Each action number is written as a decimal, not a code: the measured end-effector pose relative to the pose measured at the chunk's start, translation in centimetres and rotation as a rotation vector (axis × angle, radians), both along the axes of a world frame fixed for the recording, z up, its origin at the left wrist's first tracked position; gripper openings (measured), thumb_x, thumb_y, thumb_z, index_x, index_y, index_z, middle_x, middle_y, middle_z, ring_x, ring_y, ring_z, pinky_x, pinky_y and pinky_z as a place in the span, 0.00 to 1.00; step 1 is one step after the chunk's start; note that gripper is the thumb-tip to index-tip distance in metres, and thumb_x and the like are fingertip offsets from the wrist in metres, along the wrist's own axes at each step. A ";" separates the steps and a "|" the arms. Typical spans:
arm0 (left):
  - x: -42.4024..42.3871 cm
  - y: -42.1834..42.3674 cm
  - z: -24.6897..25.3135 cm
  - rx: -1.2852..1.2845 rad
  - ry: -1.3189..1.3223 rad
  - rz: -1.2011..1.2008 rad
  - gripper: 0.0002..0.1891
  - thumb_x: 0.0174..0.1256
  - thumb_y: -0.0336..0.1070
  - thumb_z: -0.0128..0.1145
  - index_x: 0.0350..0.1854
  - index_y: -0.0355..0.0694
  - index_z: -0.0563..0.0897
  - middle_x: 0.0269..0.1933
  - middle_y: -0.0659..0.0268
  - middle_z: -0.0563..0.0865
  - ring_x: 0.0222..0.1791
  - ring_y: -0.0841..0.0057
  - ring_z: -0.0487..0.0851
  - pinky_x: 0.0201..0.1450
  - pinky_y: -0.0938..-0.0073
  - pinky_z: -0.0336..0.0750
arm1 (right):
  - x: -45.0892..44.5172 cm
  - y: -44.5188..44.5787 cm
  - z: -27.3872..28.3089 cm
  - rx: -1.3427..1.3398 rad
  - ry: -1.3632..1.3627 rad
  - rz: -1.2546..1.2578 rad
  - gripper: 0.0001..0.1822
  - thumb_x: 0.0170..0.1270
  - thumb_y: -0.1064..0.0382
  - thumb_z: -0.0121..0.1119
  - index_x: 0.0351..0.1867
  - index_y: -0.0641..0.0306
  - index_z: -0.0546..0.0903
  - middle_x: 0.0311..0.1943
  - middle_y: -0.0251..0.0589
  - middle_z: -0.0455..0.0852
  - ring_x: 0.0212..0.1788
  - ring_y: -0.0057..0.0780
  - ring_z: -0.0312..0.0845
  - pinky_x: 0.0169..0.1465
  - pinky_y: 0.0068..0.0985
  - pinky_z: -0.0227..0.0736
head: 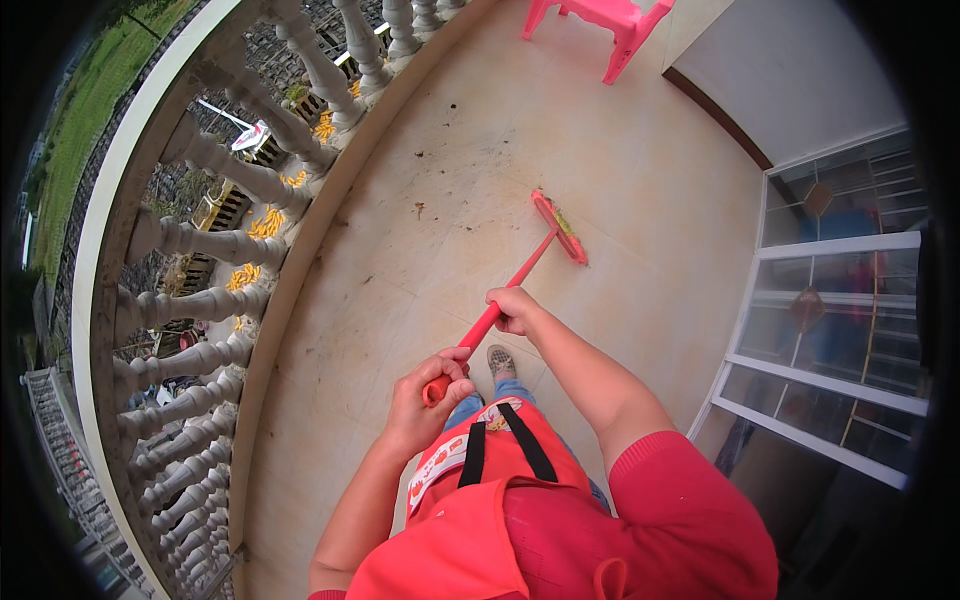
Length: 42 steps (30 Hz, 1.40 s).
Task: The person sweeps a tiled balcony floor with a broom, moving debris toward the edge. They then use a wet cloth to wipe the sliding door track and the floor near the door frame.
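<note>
Both hands hold one long red broom handle (531,265) that slants up and to the right. My left hand (431,394) grips it close to its open end, in front of the red apron (517,442). Farther along, my right hand (513,309) is closed around the handle. The broom's red head (559,226) rests on the tiled floor, with greenish-yellow bristles showing along its far side. Dark debris and bits of dry leaf (419,208) lie scattered to the left of the head.
A stone balustrade (221,306) curves along the left, with yellow corn cobs (266,223) behind it. At the top stands a pink plastic stool (600,22). White-framed glass doors (832,300) and a wall (787,75) bound the right side. A shoe (501,363) shows below my hands.
</note>
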<state>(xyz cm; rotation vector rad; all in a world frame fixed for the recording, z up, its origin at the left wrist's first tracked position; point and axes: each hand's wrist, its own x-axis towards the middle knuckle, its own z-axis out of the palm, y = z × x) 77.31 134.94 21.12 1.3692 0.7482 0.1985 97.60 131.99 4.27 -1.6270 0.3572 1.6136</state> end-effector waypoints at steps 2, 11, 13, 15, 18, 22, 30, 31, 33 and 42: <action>-2.3 0.1 0.8 -0.026 0.023 0.177 0.08 0.61 0.31 0.59 0.29 0.33 0.75 0.50 0.57 0.79 0.44 0.76 0.79 0.47 0.75 0.73 | -2.9 1.2 -0.7 0.033 0.033 0.048 0.07 0.53 0.66 0.52 0.19 0.58 0.70 0.15 0.32 0.71 0.15 0.20 0.66 0.16 0.18 0.63; -12.1 -0.8 13.3 0.413 0.196 0.373 0.19 0.57 0.45 0.62 0.23 0.31 0.74 0.34 0.55 0.82 0.33 0.71 0.83 0.33 0.74 0.80 | -20.0 6.0 9.1 0.282 0.411 0.242 0.06 0.54 0.65 0.51 0.20 0.59 0.71 0.17 0.33 0.72 0.17 0.22 0.67 0.21 0.19 0.63; -12.4 -1.4 15.7 0.579 0.213 0.285 0.24 0.53 0.52 0.65 0.20 0.32 0.75 0.29 0.56 0.83 0.31 0.70 0.84 0.30 0.75 0.79 | -21.1 5.8 12.4 0.308 0.429 0.239 0.06 0.54 0.64 0.52 0.21 0.58 0.71 0.18 0.33 0.72 0.18 0.22 0.67 0.21 0.20 0.62; -12.5 -1.5 17.1 0.745 0.226 0.086 0.27 0.51 0.57 0.64 0.20 0.33 0.74 0.29 0.54 0.83 0.25 0.72 0.82 0.30 0.77 0.79 | -20.7 5.9 13.5 0.329 0.452 0.211 0.07 0.55 0.64 0.52 0.21 0.58 0.70 0.18 0.32 0.72 0.18 0.21 0.68 0.21 0.20 0.62; -9.2 0.5 13.7 0.818 0.156 0.004 0.22 0.45 0.51 0.68 0.19 0.36 0.74 0.22 0.59 0.81 0.25 0.67 0.83 0.25 0.75 0.75 | -17.1 6.6 10.2 0.364 0.481 0.151 0.08 0.57 0.62 0.53 0.22 0.57 0.71 0.19 0.31 0.72 0.22 0.21 0.71 0.23 0.20 0.64; -5.7 1.5 15.7 0.873 0.148 -0.061 0.23 0.40 0.53 0.68 0.21 0.36 0.74 0.27 0.57 0.84 0.23 0.69 0.82 0.23 0.76 0.73 | -12.3 6.9 12.0 0.447 0.472 0.120 0.07 0.58 0.61 0.55 0.26 0.57 0.72 0.21 0.30 0.74 0.25 0.21 0.73 0.28 0.22 0.72; 7.2 4.9 17.2 0.710 0.034 -0.094 0.17 0.43 0.43 0.67 0.21 0.35 0.74 0.34 0.54 0.85 0.27 0.70 0.83 0.30 0.76 0.77 | 3.2 7.7 15.0 0.473 0.340 -0.056 0.10 0.58 0.56 0.58 0.27 0.56 0.73 0.22 0.30 0.75 0.26 0.21 0.75 0.33 0.22 0.74; 9.5 5.8 15.0 0.711 -0.011 -0.043 0.23 0.39 0.52 0.69 0.19 0.37 0.74 0.31 0.56 0.85 0.23 0.71 0.83 0.25 0.79 0.76 | 6.1 7.9 14.3 0.449 0.288 -0.073 0.10 0.58 0.56 0.58 0.27 0.56 0.73 0.22 0.30 0.75 0.26 0.21 0.74 0.33 0.22 0.73; 14.5 6.9 12.8 0.565 -0.058 -0.040 0.19 0.45 0.46 0.69 0.24 0.34 0.76 0.36 0.54 0.85 0.26 0.73 0.83 0.30 0.78 0.78 | 11.5 7.9 12.7 0.405 0.179 -0.130 0.10 0.58 0.56 0.58 0.24 0.55 0.73 0.21 0.29 0.75 0.25 0.19 0.73 0.31 0.20 0.71; 35.2 10.8 -0.6 0.019 -0.141 -0.088 0.06 0.61 0.29 0.57 0.32 0.32 0.75 0.54 0.57 0.74 0.46 0.74 0.79 0.52 0.72 0.74 | 35.5 8.5 1.7 0.144 -0.157 -0.207 0.08 0.53 0.62 0.55 0.20 0.58 0.71 0.16 0.31 0.71 0.15 0.20 0.66 0.18 0.20 0.62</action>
